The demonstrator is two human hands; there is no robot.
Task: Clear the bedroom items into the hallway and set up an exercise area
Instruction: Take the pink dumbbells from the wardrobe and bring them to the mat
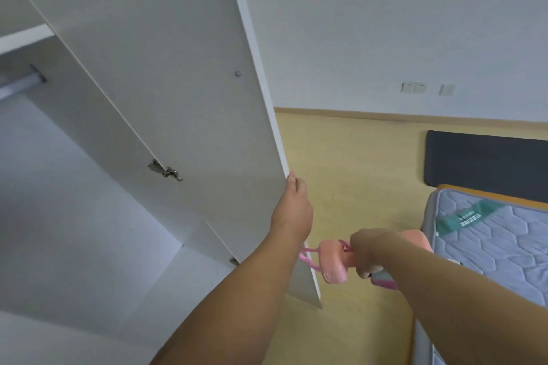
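While the wardrobe (pixel 89 187) beside me stands open, with only its bare rail (pixel 20 83) and shelf showing inside as far as I can see, I judge the clearing part of this job largely done. Its white door (pixel 178 68) is swung out, and my left hand (pixel 292 201) rests on the door's outer edge, fingers wrapped round behind it where I cannot see them. To my right the mattress (pixel 489 246) lies stripped on the bed, another sign that things have gone out. On the yellow floor (pixel 341 172) by the far wall a dark mat (pixel 486 163) lies flat, which I take as the exercise area begun. My right hand (pixel 367 252) is curled tight round a pink exercise gadget (pixel 332 261) with pink cords, held low between door and bed. Left, I think: shut the door and put this by the mat.
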